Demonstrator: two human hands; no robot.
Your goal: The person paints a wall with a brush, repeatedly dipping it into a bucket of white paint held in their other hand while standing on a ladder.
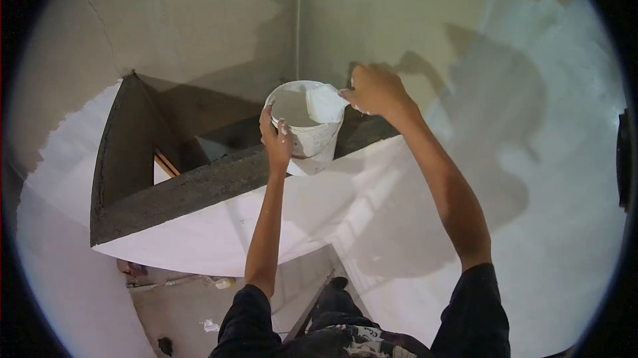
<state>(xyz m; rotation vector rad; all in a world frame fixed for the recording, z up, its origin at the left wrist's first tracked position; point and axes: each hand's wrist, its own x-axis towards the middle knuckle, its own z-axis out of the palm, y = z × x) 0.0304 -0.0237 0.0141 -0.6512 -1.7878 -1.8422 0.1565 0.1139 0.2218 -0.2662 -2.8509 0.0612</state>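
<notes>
A white plastic bucket (315, 142) is at the front edge of the grey ledge, its outside smeared and its inner wall coated white. My left hand (276, 137) grips its near left rim, thumb on the outside; white paste spots the fingers. My right hand (379, 92) is closed at the right side of the rim, holding a putty knife (324, 104). Its broad blade is covered in white paste and reaches over the bucket's mouth. The handle is hidden in my fist. Whether the bucket's base rests fully on the ledge, I cannot tell.
The rough grey ledge (186, 193) has an opening behind it and an upright slab (126, 138) at its left. Bare walls meet in a corner behind; the right wall (571, 178) is coated white. Far below lies a floor (179, 315) with scattered debris.
</notes>
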